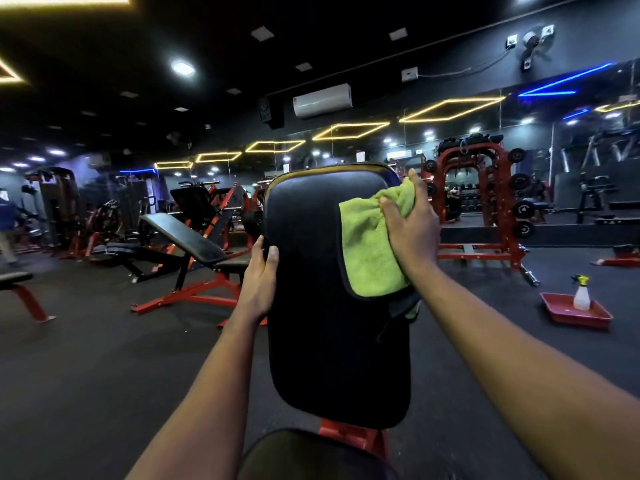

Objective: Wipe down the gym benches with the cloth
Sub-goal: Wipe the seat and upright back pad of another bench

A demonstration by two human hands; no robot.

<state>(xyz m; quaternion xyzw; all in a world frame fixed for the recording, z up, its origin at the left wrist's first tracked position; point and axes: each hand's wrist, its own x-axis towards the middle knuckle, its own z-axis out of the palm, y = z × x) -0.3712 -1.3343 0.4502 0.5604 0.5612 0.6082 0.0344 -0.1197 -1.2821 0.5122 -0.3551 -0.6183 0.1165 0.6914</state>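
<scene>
A black padded backrest (311,306) of a red-framed bench stands upright right in front of me, its seat pad (304,459) at the bottom edge. My left hand (259,278) grips the backrest's left edge, thumb on the front face. My right hand (410,226) holds a lime-green cloth (370,251) bunched at the top and presses it against the backrest's upper right edge. The cloth hangs down over the pad's right side.
An inclined black bench (187,237) on a red frame stands to the left, a flat bench (17,282) further left. A spray bottle (581,294) sits in a red tray (588,317) on the floor to the right. A red rack (485,209) with weight plates stands behind. A person (7,226) is at far left.
</scene>
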